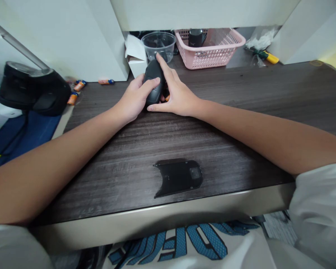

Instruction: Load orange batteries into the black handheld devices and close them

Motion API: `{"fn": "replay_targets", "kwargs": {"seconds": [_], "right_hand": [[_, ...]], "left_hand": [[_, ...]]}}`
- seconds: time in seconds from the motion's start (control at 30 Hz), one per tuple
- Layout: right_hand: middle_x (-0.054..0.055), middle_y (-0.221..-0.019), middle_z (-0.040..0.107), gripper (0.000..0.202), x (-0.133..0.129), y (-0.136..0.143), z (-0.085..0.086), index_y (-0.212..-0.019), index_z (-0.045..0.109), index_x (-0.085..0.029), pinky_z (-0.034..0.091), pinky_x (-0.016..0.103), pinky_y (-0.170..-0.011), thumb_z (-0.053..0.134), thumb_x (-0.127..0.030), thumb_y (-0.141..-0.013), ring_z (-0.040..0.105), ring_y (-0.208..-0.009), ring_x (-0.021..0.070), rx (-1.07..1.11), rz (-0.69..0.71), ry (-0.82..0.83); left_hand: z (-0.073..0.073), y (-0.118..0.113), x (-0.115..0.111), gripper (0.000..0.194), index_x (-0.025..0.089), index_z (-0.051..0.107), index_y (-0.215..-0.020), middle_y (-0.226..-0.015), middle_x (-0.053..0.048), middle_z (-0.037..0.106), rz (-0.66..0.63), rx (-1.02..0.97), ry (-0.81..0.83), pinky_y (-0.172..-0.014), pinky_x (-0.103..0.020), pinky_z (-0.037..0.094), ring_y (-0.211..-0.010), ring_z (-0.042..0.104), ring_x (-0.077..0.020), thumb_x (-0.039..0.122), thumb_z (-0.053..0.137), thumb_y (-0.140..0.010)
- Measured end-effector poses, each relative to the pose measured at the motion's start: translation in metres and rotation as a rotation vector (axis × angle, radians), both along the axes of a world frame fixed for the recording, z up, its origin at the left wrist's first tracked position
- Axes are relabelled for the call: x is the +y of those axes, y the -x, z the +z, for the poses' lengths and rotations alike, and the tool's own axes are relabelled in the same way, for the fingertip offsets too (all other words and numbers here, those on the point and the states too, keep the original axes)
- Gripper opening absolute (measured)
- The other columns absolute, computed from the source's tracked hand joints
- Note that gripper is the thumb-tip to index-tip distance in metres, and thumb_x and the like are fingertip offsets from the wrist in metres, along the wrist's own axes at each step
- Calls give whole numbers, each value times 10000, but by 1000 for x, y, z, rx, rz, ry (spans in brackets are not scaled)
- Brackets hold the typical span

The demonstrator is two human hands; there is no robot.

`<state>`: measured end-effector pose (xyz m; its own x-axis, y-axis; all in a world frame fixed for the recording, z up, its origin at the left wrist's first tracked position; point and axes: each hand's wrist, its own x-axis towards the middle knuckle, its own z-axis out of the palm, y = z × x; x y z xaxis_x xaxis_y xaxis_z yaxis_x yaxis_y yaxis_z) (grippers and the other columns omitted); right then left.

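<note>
The black mouse (153,86), over the table (114,164) between eleven and twelve o'clock from the loose cover (176,177), should be light, stiff and slightly slick, best held by its sides. The left hand (133,95) is closed around it, thumb on top; the right hand (182,94) spreads thumb and forefinger across it, its grip too hidden to tell.

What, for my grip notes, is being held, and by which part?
A black mouse-shaped device: the left hand grips its left side, thumb across its face; the right hand spans its right side, finger and thumb near its ends.
</note>
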<state>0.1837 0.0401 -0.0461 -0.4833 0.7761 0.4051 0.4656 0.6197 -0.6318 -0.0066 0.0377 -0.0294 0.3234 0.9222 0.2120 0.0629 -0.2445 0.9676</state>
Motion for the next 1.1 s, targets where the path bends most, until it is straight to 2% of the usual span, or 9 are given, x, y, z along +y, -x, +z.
{"fn": "replay_targets", "kwargs": {"seconds": [0.17,0.3,0.43,0.63,0.87,1.1], "right_hand": [[150,-1776,246,1493,0,0,0,-1738,-239,-383,475,625,-1236,901,-557,-789,517,-1502,416,12,2,-5],[160,-1774,250,1498,-1,0,2,-1751,-205,-359,474,603,-1242,910,-550,-769,525,-1497,410,20,-5,5],[163,-1785,236,1504,-2,0,2,-1746,-225,-353,446,604,-1264,906,-555,-775,508,-1516,418,11,-3,12],[144,-1799,225,1505,0,-1,1,-1729,-260,-376,401,625,-1289,893,-575,-784,433,-1570,439,0,2,-7],[144,-1793,237,1506,-3,0,4,-1727,-268,-379,435,627,-1268,897,-553,-789,486,-1532,429,-17,-15,14],[142,-1796,230,1505,-3,0,4,-1727,-266,-385,453,609,-1258,899,-546,-788,493,-1535,422,-13,-19,21]], "left_hand": [[-4,3,4,304,266,652,-1034,-896,-59,777,-9,27,-18,-786,-406,653,-954,791,-277,557,711,-968],[-4,2,4,316,268,648,-1026,-913,-60,782,-7,40,-25,-796,-411,659,-944,792,-275,573,702,-967],[-1,1,1,306,268,642,-1031,-954,-63,787,11,53,-14,-800,-416,667,-925,793,-269,563,693,-969],[0,1,0,365,275,631,-1046,-931,-62,767,34,117,-21,-851,-438,667,-1001,786,-282,633,658,-979],[-4,2,3,353,292,645,-1018,-897,-52,781,-1,53,-38,-782,-429,655,-925,787,-286,627,711,-926],[-5,3,5,356,300,661,-1032,-867,-50,777,1,47,-26,-826,-456,650,-968,785,-306,628,727,-909]]}}
